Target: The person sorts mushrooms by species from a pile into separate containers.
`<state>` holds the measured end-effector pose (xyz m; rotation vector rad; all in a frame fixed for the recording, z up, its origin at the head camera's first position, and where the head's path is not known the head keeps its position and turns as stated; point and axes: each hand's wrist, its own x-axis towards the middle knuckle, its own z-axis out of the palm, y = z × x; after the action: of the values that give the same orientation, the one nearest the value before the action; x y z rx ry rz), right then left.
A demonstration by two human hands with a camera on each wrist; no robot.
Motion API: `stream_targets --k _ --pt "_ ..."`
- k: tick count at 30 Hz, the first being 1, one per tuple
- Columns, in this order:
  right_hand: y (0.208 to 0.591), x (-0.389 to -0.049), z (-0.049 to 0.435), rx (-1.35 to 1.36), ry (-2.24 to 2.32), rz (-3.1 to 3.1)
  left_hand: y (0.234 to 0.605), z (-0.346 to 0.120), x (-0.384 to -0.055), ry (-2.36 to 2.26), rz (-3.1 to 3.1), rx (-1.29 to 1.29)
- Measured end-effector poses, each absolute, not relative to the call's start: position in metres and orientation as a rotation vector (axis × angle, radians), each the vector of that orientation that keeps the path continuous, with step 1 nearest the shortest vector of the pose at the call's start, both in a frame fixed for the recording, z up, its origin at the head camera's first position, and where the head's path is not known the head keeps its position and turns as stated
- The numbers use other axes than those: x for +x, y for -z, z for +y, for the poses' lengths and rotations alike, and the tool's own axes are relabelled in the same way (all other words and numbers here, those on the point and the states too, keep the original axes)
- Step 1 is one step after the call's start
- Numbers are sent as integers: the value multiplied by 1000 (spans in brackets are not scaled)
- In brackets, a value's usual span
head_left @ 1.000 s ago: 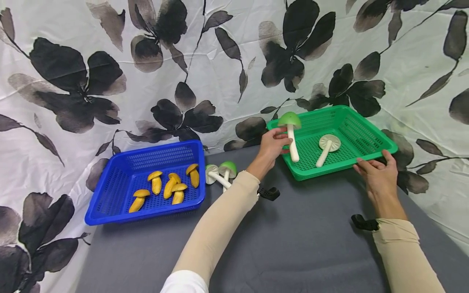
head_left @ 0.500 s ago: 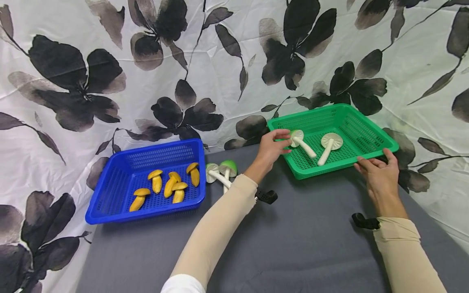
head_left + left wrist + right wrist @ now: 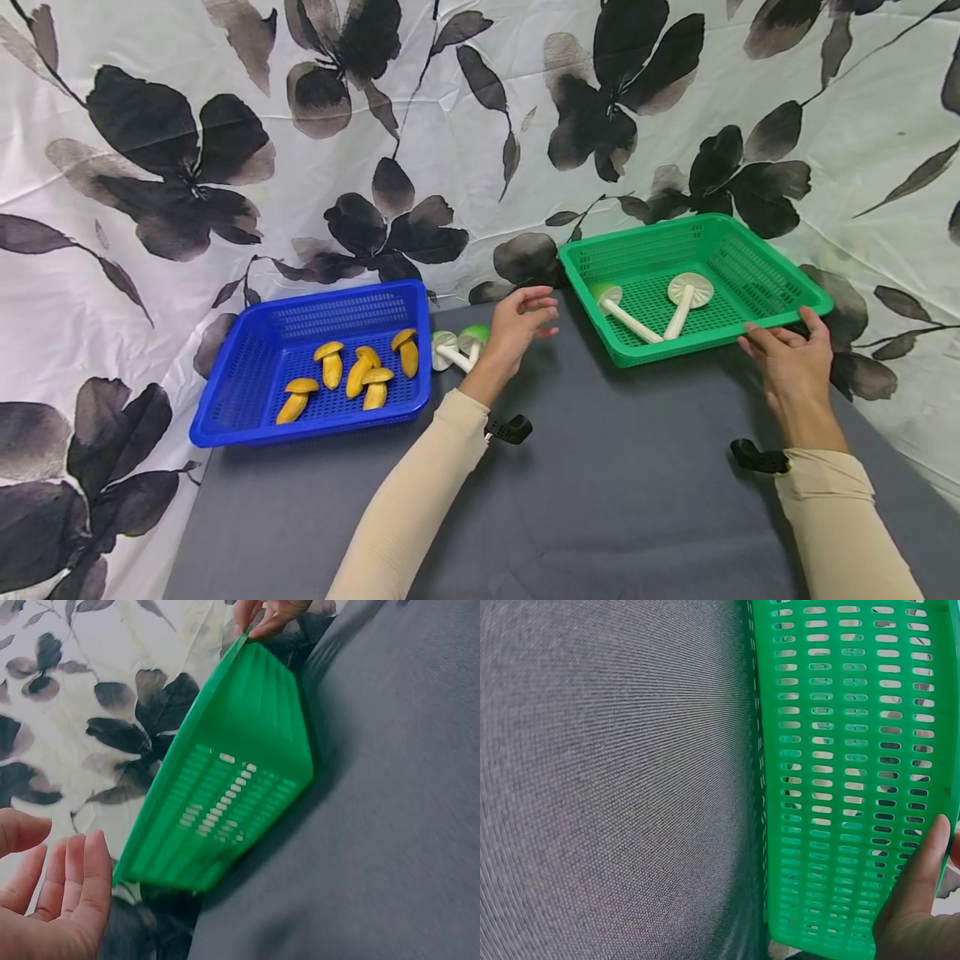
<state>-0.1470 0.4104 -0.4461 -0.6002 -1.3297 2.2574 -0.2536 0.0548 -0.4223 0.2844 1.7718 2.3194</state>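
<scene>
My left hand (image 3: 517, 333) holds nothing and hovers between the two baskets, its fingers loosely bent. With thumb and fingers, my right hand (image 3: 793, 367) grips the near right rim of a green plastic basket (image 3: 637, 247). Inside that basket lie two toy mushrooms with white stems: a green-capped mushroom (image 3: 630, 319) against the left wall and a second mushroom (image 3: 680, 310) with its pale gills facing up. Beside my left wrist, two more green-capped mushrooms (image 3: 444, 352) lie on the table, partly hidden by the hand. The left wrist view shows the green basket from its side.
A blue basket (image 3: 330, 312) stands on the left with several yellow mushrooms (image 3: 330, 371) in it. Grey cloth covers the table (image 3: 615, 483). Behind it hangs a white curtain (image 3: 465, 125) with dark flowers, close to both baskets.
My left hand has let go of a green-capped mushroom inside the green basket and moved back to the left. That mushroom has tipped over onto its side. My right hand keeps its grip.
</scene>
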Motion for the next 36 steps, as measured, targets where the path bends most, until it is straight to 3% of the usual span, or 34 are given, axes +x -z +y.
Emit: stream_targets --k 13,27,36 --pt "444 -149 410 -626 -2245 -1343 442 8 -228 -2372 1916 110" --pt "443 -150 408 -623 -2240 -1356 464 -15 -207 -2467 2015 141" --pt "444 -149 409 -595 -2256 -1359 478 -27 -192 -2352 2380 134"
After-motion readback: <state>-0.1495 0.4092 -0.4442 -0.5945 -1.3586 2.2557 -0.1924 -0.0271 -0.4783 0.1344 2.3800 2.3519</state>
